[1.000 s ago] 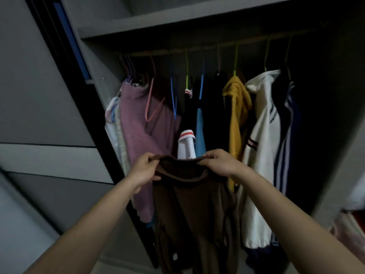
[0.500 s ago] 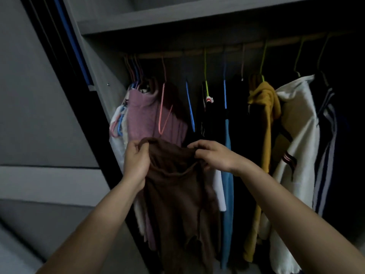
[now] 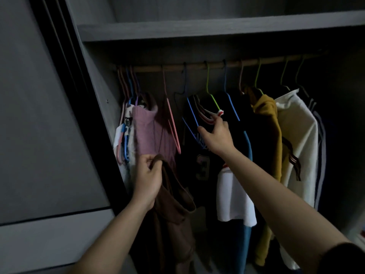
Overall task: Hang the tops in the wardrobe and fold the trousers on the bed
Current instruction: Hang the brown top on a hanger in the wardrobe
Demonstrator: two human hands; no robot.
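The wardrobe (image 3: 197, 31) is full of clothes hanging from its rail (image 3: 197, 66). The brown top (image 3: 173, 224) hangs down near the wardrobe's left side, just below a pink top (image 3: 150, 133). The left hand (image 3: 148, 180) pinches the brown top's upper edge in curled fingers. The right hand (image 3: 216, 135) is under the middle of the rail, fingers spread, with its fingertips at a blue hanger (image 3: 192, 113).

Single head-worn view, close, facing forward into wardrobe (image 3: 197, 32).
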